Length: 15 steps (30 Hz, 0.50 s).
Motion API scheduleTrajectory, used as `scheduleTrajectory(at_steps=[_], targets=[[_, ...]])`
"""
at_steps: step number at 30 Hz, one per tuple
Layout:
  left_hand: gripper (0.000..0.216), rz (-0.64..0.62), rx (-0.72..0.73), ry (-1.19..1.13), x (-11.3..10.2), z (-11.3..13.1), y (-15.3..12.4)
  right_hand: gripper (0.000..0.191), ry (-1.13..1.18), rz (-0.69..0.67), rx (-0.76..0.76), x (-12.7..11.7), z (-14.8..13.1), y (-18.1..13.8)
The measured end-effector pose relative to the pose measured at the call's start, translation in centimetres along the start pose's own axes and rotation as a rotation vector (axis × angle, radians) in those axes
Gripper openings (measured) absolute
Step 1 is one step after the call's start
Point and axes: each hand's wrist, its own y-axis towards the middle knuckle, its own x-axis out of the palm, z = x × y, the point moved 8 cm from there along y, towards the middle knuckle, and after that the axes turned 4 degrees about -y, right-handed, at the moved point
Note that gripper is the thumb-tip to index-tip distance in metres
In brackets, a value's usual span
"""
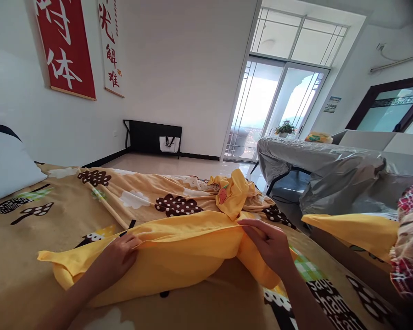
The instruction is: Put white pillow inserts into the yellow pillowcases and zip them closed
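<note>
A yellow garment (186,256) stretches across the patterned bed cover (17,275) in front of me; its exact kind is unclear. My left hand (122,252) pinches the upper edge near its left part. At the right, my right hand (270,240) grips the same edge between thumb and fingers. The fabric between both hands is raised and fairly taut, with a lower part hanging in a curve. Just beyond my right hand lies a crumpled yellow cloth (239,192) with a small reddish patch; whether it joins the garment I cannot tell.
More yellow cloth (358,231) and red checked fabric (411,238) are at the right edge. A plastic-covered table (333,156) stands beyond the bed. A white pillow-like thing (7,165) is at far left. A white bag (169,144) stands by the wall.
</note>
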Motion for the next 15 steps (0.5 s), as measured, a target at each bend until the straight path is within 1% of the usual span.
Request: scheduleTrajectory(at_steps=[2,4,7,9,12,15], targets=[[0.031,0.019,-0.075,-0.043,-0.8,-2.3,0.0,0.021,-0.003,-0.010,-0.008,0.2,-0.1,-0.1],[0.037,0.015,-0.131,-0.089,-1.7,-4.0,-0.2,0.023,-0.014,-0.024,-0.013,0.4,0.0,-0.1],[0.043,-0.007,-0.171,-0.139,-2.5,-5.3,-0.6,0.026,-0.034,-0.043,-0.005,0.8,0.4,-0.2],[0.046,0.021,-0.194,-0.141,-2.7,-5.7,-0.7,0.026,-0.043,-0.047,0.001,0.9,0.5,-0.2],[0.047,0.055,-0.221,-0.128,-1.7,-6.3,-0.8,0.026,-0.028,-0.066,-0.004,1.2,0.2,-0.2],[0.043,-0.004,-0.184,-0.115,0.2,-6.9,-0.7,0.024,0.019,-0.129,-0.025,2.0,-0.5,-0.4]])
